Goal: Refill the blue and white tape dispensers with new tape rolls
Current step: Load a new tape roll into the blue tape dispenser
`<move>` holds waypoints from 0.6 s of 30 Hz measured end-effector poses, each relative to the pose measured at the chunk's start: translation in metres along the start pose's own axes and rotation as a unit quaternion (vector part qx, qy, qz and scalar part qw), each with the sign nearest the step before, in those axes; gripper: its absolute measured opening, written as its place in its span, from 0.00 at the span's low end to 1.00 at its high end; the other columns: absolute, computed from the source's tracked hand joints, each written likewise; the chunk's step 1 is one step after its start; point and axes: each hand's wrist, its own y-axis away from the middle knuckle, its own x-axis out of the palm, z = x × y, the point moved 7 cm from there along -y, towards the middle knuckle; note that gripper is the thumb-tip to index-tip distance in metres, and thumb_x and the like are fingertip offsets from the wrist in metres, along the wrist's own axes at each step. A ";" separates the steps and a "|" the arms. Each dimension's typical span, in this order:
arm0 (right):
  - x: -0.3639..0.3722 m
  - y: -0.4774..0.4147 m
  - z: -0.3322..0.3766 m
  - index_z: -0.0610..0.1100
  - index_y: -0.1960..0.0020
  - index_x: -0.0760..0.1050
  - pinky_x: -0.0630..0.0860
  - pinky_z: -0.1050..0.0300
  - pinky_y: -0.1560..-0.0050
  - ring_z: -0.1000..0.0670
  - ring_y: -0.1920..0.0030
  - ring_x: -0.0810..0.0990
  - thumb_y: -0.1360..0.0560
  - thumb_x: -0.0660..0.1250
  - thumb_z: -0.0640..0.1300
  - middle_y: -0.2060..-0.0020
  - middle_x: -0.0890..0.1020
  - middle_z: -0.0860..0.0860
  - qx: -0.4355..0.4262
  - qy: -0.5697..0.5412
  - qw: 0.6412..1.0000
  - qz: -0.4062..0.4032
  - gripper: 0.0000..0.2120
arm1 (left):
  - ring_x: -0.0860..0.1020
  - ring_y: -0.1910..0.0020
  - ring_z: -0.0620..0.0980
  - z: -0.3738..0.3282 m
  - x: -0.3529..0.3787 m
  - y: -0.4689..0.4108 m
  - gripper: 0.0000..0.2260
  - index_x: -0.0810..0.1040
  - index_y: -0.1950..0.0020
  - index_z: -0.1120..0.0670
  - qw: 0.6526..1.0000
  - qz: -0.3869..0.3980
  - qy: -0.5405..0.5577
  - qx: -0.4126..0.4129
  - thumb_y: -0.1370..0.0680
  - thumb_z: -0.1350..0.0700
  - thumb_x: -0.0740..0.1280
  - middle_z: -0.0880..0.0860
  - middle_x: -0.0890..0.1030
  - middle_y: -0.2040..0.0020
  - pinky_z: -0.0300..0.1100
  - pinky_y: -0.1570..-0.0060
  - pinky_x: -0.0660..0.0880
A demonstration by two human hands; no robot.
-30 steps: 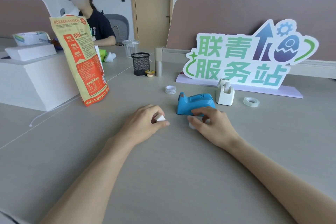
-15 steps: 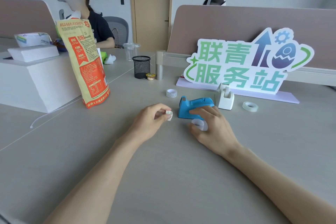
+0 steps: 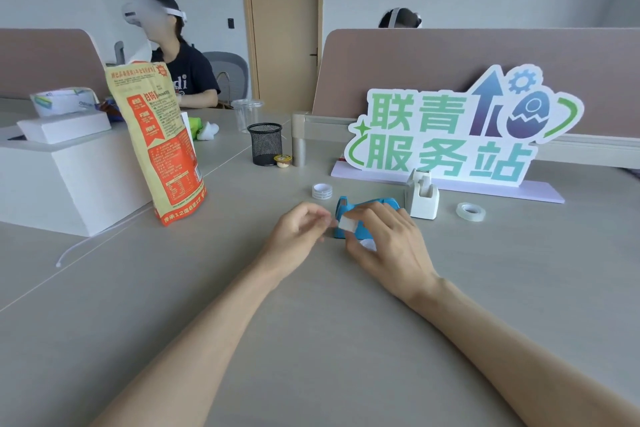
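The blue tape dispenser (image 3: 363, 206) lies on the grey table (image 3: 311, 340), partly hidden behind my hands. My right hand (image 3: 391, 243) curls in front of it, holding a clear tape roll (image 3: 367, 245) by thumb and fingers. A small white core (image 3: 346, 224) sits between both hands' fingertips, just left of that roll. My left hand (image 3: 298, 232), blurred, pinches the core's left side. The white tape dispenser (image 3: 423, 199) stands upright just right of the blue one. A spare clear roll (image 3: 470, 211) lies further right, and a small stack of rolls (image 3: 322, 191) behind my left hand.
A green-lettered standing sign (image 3: 450, 135) on a lilac base backs the dispensers. A tall orange snack bag (image 3: 162, 149) and a white foam box (image 3: 59, 177) stand at left. A black mesh cup (image 3: 266, 144) and a small jelly cup (image 3: 283, 160) sit behind. A seated person (image 3: 180, 73) is far left.
My left hand carried the white core to the right, from the table up to the right hand's roll. My right hand lifted the roll in front of the blue dispenser.
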 end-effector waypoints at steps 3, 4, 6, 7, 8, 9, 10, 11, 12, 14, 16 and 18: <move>0.001 0.000 -0.013 0.44 0.50 0.78 0.67 0.57 0.58 0.45 0.57 0.79 0.30 0.70 0.41 0.56 0.82 0.50 0.056 -0.017 0.998 -0.009 0.09 | 0.79 0.56 0.45 0.013 -0.011 -0.035 0.08 0.79 0.51 0.53 0.985 -0.074 -0.154 0.032 0.21 0.62 0.61 0.48 0.84 0.52 0.36 0.55 0.72; 0.002 0.000 -0.016 0.44 0.50 0.78 0.68 0.56 0.58 0.45 0.57 0.79 0.30 0.70 0.41 0.55 0.82 0.50 0.065 -0.018 0.998 -0.010 0.09 | 0.79 0.51 0.47 0.018 -0.012 -0.048 0.09 0.80 0.49 0.53 0.975 -0.088 -0.202 0.039 0.22 0.62 0.61 0.50 0.83 0.49 0.38 0.51 0.73; 0.004 0.001 -0.018 0.45 0.50 0.77 0.70 0.54 0.58 0.45 0.56 0.79 0.29 0.70 0.41 0.54 0.82 0.51 0.071 -0.018 0.997 -0.016 0.08 | 0.76 0.41 0.55 0.027 -0.010 -0.076 0.12 0.78 0.41 0.52 0.952 -0.097 -0.287 0.039 0.22 0.61 0.61 0.54 0.79 0.42 0.46 0.43 0.73; 0.005 0.001 -0.019 0.45 0.50 0.77 0.70 0.54 0.58 0.45 0.56 0.79 0.29 0.69 0.41 0.54 0.82 0.51 0.071 -0.020 0.997 -0.018 0.07 | 0.72 0.37 0.57 0.032 -0.008 -0.088 0.14 0.75 0.36 0.52 0.940 -0.096 -0.326 0.026 0.21 0.59 0.61 0.56 0.76 0.38 0.49 0.40 0.71; 0.005 0.001 -0.019 0.45 0.50 0.77 0.70 0.53 0.58 0.45 0.56 0.78 0.28 0.69 0.42 0.54 0.82 0.51 0.071 -0.022 0.997 -0.021 0.07 | 0.69 0.34 0.58 0.037 -0.007 -0.098 0.16 0.71 0.32 0.51 0.928 -0.090 -0.361 0.007 0.20 0.57 0.61 0.57 0.72 0.34 0.50 0.39 0.69; 0.005 0.001 -0.020 0.45 0.50 0.77 0.70 0.53 0.58 0.45 0.56 0.78 0.28 0.68 0.42 0.54 0.82 0.51 0.072 -0.025 0.997 -0.022 0.07 | 0.67 0.33 0.59 0.041 -0.005 -0.107 0.18 0.69 0.30 0.50 0.918 -0.081 -0.388 -0.010 0.20 0.55 0.60 0.57 0.70 0.32 0.50 0.38 0.67; 0.005 0.001 -0.021 0.45 0.50 0.78 0.71 0.53 0.58 0.45 0.57 0.78 0.28 0.68 0.42 0.55 0.82 0.51 0.074 -0.027 0.997 -0.022 0.07 | 0.67 0.33 0.59 0.045 -0.003 -0.114 0.18 0.68 0.29 0.49 0.910 -0.071 -0.407 -0.023 0.20 0.53 0.60 0.56 0.69 0.31 0.50 0.38 0.67; 0.006 0.001 -0.022 0.45 0.50 0.78 0.71 0.53 0.58 0.45 0.57 0.78 0.28 0.68 0.42 0.55 0.82 0.52 0.076 -0.030 0.996 -0.022 0.07 | 0.67 0.34 0.59 0.048 -0.003 -0.119 0.17 0.70 0.31 0.48 0.905 -0.069 -0.420 -0.028 0.20 0.52 0.61 0.56 0.70 0.32 0.50 0.38 0.66; 0.006 0.000 -0.022 0.45 0.50 0.78 0.72 0.52 0.58 0.45 0.57 0.78 0.28 0.68 0.42 0.55 0.82 0.52 0.077 -0.033 0.996 -0.022 0.07 | 0.68 0.35 0.59 0.048 -0.003 -0.122 0.15 0.72 0.34 0.47 0.903 -0.072 -0.424 -0.027 0.21 0.51 0.62 0.56 0.72 0.34 0.49 0.38 0.67; 0.007 0.000 -0.023 0.45 0.50 0.78 0.72 0.52 0.58 0.45 0.57 0.78 0.29 0.68 0.42 0.54 0.82 0.52 0.078 -0.037 0.996 -0.016 0.08 | 0.70 0.38 0.59 0.045 -0.004 -0.119 0.10 0.76 0.41 0.49 0.907 -0.084 -0.412 -0.008 0.22 0.51 0.64 0.56 0.74 0.38 0.49 0.42 0.69; 0.007 0.000 -0.023 0.46 0.51 0.77 0.72 0.52 0.58 0.45 0.56 0.78 0.30 0.68 0.42 0.54 0.82 0.52 0.081 -0.041 0.996 -0.012 0.08 | 0.71 0.41 0.59 0.042 -0.005 -0.110 0.07 0.76 0.46 0.51 0.911 -0.083 -0.403 0.018 0.22 0.52 0.64 0.56 0.75 0.42 0.49 0.46 0.69; 0.007 0.000 -0.023 0.46 0.51 0.77 0.72 0.52 0.57 0.45 0.56 0.78 0.30 0.68 0.42 0.54 0.82 0.52 0.084 -0.040 0.996 -0.009 0.08 | 0.72 0.41 0.58 0.040 -0.006 -0.097 0.07 0.76 0.47 0.52 0.920 -0.080 -0.383 0.021 0.22 0.52 0.64 0.56 0.76 0.43 0.49 0.47 0.69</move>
